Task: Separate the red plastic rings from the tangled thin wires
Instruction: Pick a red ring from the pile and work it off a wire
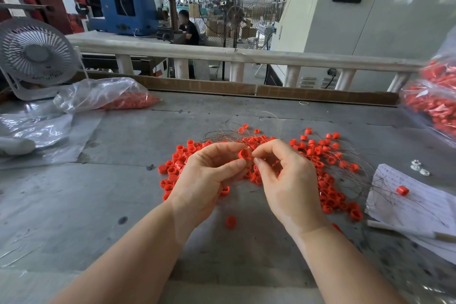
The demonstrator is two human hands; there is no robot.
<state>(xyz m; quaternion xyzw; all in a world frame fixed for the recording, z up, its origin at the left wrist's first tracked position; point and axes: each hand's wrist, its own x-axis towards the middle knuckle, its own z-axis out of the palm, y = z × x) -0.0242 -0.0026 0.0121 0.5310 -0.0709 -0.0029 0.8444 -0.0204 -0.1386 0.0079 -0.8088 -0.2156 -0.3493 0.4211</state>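
Grey surface (138, 180) carries two clear bags of red parts — one far left (103, 95), one at right edge (434, 106). One paper sheet (414, 202) at right with one ring (402, 190) on it. Rings pile (328, 180) mid-surface, too many to count, spread left–right under the hands; wires (246, 134) tangled through it, fanning to the far side and right. Left hand (209, 180) fingers pinch one ring (244, 154), opening facing the camera. Right hand (288, 180) fingers pinch a wire beside it.
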